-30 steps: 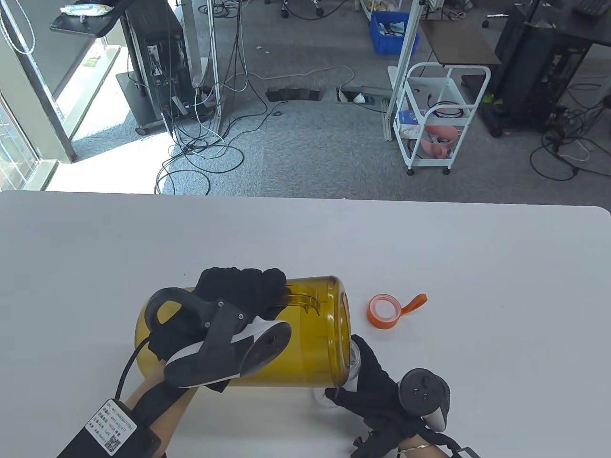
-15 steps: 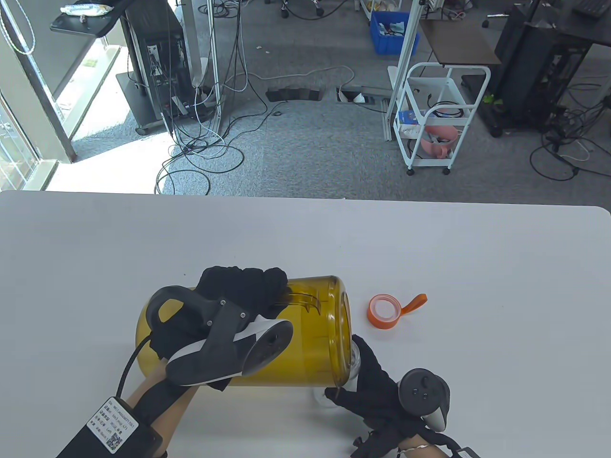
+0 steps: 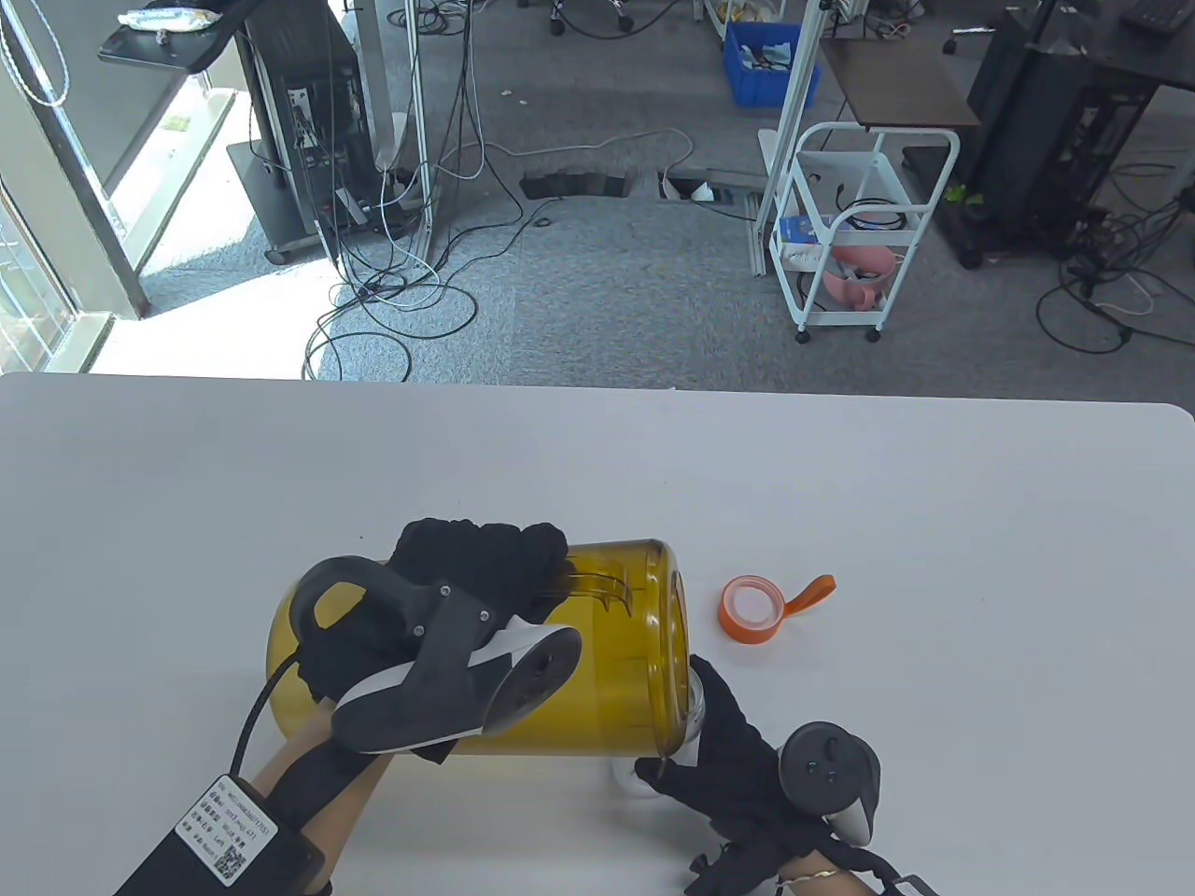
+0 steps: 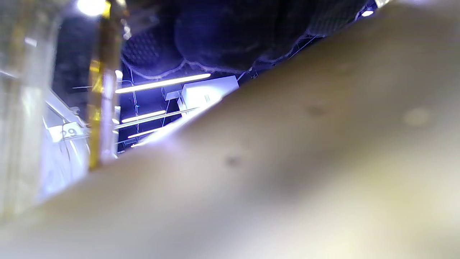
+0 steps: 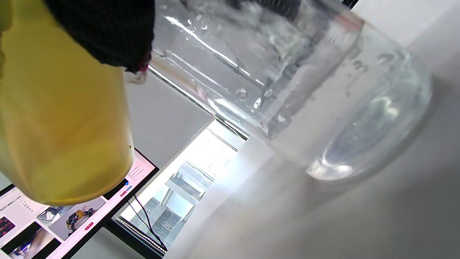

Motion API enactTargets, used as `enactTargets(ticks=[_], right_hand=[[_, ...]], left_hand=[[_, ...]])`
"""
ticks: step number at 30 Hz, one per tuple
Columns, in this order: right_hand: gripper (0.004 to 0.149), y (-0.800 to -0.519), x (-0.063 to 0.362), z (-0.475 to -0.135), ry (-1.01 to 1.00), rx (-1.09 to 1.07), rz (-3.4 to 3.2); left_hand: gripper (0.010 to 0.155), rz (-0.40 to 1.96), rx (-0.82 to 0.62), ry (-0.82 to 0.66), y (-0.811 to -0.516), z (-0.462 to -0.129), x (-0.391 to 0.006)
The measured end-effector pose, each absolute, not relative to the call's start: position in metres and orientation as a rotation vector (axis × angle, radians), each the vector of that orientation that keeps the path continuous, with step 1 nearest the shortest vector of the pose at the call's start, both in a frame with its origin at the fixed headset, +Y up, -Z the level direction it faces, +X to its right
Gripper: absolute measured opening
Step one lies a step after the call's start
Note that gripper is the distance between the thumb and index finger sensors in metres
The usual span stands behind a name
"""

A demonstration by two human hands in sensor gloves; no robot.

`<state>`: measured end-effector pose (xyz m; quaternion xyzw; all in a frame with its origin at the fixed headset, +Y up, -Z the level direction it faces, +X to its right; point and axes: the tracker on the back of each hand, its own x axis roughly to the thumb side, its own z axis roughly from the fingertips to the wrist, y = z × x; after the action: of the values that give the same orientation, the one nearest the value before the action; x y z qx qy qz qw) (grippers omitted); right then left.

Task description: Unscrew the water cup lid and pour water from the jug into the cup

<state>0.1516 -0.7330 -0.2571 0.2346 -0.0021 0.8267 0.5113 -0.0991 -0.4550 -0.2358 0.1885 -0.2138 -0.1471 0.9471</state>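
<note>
An amber see-through jug (image 3: 607,672) lies tipped on its side above the table, mouth to the right. My left hand (image 3: 481,558) grips its handle from above, the tracker over the jug's body. Below the jug's rim stands a clear cup (image 3: 694,714), mostly hidden; my right hand (image 3: 726,742) is wrapped round it. In the right wrist view the cup (image 5: 305,97) stands on the table with water in it, the jug (image 5: 61,118) to its left. The left wrist view shows only the blurred jug wall (image 4: 287,162). The orange cup lid (image 3: 752,609) lies apart on the table.
The white table (image 3: 934,523) reaches to a far edge, with office floor, cables and a white cart (image 3: 864,233) beyond it. The lid's strap (image 3: 810,595) points up and to the right.
My left wrist and its tracker have shifted slightly to the right. The jug, the cup and my right hand stay almost where they were.
</note>
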Motion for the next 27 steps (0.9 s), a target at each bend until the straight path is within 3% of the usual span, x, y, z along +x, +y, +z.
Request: enactTargets(ticks=[27], right_hand=[[0.099,-0.7330,0.1514,-0.2569,-0.003,0.566,1.989]], left_hand=[[0.035,-0.329,0.379,-0.448,-0.4524,-0.2374,-0.0949]])
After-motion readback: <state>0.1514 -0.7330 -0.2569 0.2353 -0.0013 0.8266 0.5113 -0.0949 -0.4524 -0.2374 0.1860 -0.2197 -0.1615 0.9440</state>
